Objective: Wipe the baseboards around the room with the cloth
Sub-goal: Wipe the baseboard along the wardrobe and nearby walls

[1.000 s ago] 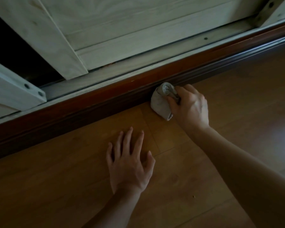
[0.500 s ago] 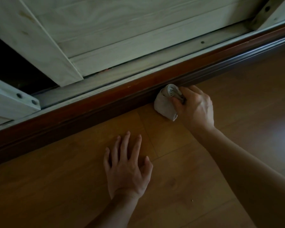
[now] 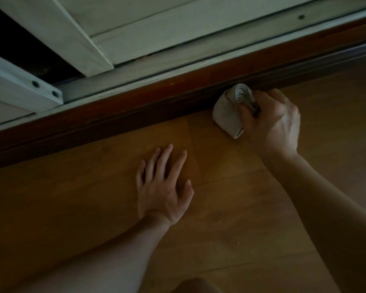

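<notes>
The cloth [image 3: 228, 114] lies against the baseboard [image 3: 135, 115], right of the left hand [image 3: 163, 187] flat on the floor [image 3: 72, 208].

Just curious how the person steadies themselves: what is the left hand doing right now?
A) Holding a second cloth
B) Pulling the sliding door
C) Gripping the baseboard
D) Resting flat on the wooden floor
D: the left hand lies with fingers spread on the wooden floor, while the right hand holds the cloth against the baseboard.
</notes>
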{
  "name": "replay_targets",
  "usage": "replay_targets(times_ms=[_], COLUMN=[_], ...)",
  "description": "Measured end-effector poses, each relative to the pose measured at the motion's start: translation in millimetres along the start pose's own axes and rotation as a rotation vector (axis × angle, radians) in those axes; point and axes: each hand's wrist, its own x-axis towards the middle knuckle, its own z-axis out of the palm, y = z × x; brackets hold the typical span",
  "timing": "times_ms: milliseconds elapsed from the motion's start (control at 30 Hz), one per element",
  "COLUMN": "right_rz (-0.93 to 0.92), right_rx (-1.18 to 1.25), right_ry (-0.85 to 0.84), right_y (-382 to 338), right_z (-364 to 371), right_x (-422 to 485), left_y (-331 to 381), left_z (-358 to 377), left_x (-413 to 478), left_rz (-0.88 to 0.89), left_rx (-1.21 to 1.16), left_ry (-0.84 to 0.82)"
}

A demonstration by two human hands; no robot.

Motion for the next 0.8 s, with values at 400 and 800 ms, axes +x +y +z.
replay_targets(times_ms=[400,800], right_rz=[-0.048,-0.069], right_rx=[0.066,0.029], right_ry=[-0.083,-0.096], right_y=[17,7], right_z=[-7,-14], right_x=[11,14], left_y=[6,4], left_z=[-9,-12], left_x=[0,-2], left_rz=[-0.039,-0.011], left_rx=[0.0,-0.014], left_ry=[-0.065,-0.066])
